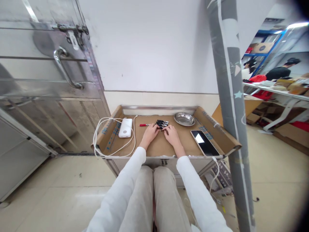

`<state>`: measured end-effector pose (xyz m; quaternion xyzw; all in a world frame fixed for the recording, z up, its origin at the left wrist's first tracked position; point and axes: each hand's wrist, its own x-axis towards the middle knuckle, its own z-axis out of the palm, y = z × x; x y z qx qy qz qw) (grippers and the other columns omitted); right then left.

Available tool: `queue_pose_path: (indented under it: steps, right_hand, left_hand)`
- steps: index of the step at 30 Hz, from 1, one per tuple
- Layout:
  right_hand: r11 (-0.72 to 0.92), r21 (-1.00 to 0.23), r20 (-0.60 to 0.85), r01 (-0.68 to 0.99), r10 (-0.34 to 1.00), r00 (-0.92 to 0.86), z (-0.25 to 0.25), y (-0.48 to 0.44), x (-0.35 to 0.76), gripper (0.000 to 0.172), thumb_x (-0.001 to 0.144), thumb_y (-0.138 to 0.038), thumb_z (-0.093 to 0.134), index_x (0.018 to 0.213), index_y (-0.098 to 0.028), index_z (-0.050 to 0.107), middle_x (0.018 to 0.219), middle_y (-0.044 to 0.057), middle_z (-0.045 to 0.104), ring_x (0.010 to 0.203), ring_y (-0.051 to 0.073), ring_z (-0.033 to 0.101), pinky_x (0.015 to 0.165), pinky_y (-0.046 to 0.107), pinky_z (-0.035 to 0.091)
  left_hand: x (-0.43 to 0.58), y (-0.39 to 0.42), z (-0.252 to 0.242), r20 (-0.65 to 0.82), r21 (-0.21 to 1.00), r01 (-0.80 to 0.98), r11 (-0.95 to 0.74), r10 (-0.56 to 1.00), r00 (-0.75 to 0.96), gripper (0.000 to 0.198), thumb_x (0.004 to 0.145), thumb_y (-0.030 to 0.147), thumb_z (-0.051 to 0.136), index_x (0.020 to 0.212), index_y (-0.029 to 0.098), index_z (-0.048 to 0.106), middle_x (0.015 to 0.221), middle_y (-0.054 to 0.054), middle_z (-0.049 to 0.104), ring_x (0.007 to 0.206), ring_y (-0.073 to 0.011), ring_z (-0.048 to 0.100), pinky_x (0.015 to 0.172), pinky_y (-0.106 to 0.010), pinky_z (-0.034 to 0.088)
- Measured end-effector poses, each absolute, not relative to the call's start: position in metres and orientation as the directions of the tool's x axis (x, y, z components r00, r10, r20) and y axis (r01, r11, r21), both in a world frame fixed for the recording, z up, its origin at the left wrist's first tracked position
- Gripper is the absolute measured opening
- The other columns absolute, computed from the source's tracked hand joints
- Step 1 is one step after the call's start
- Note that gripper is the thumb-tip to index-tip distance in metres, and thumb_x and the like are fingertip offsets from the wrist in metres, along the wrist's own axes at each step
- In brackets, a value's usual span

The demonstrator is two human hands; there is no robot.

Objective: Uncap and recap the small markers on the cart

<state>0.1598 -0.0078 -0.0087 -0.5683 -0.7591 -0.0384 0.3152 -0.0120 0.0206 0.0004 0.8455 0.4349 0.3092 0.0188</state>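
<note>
Several black pens (162, 122) lie side by side in a small bundle on the cardboard-lined tray table (147, 146). At the near side of the bundle, my left hand (150, 133) has its fingers closed on the left end of a black pen. My right hand (172, 134) closes its fingers on the other end of the pen, which is mostly hidden. A red pen (144, 125) lies left of the bundle, its tip pointing toward the black ones.
A white power bank (125, 128) with a looped white cable (96, 141) sits at the left. On the right are a round metal dish (184, 119) and a phone (204, 143). A tall grey wrapped roll (231, 96) leans beside the table; people work farther back.
</note>
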Motion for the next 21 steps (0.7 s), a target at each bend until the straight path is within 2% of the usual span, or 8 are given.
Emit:
queue_pose_path:
  steps: [7,13,21]
  right_hand:
    - [0.242,-0.289,0.488,0.926,0.87,-0.075,-0.0106,-0.0089,0.1596,0.017,0.087,-0.022,0.049,0.095,-0.019,0.063,0.095,0.008,0.059,0.092,0.022,0.051,0.081,0.032,0.037]
    - [0.321,-0.306,0.479,0.896,0.865,-0.146,-0.0104,-0.0097,0.1606,0.018,0.09,-0.023,0.047,0.094,-0.019,0.064,0.094,0.008,0.061,0.092,0.021,0.052,0.082,0.032,0.038]
    - [0.396,-0.354,0.461,0.847,0.862,-0.21,-0.0128,-0.0056,0.1603,0.017,0.09,-0.022,0.049,0.097,-0.019,0.065,0.095,0.007,0.062,0.091,0.02,0.053,0.084,0.032,0.04]
  left_hand:
    - [-0.013,0.0222,-0.0021,0.487,0.34,0.697,-0.631,0.753,0.443,0.008,0.087,0.021,0.054,0.09,0.019,0.061,0.091,-0.005,0.057,0.091,-0.0195,0.056,0.087,-0.035,0.045]
    - [-0.0091,0.0169,-0.0019,0.462,0.396,0.653,-0.646,0.755,0.466,0.007,0.088,0.019,0.053,0.091,0.018,0.058,0.095,-0.005,0.058,0.092,-0.0182,0.057,0.088,-0.034,0.046]
    - [-0.0051,0.0144,-0.0047,0.446,0.54,0.536,-0.648,0.761,0.471,0.01,0.089,0.014,0.048,0.092,0.018,0.056,0.095,-0.005,0.061,0.09,-0.0159,0.059,0.086,-0.031,0.048]
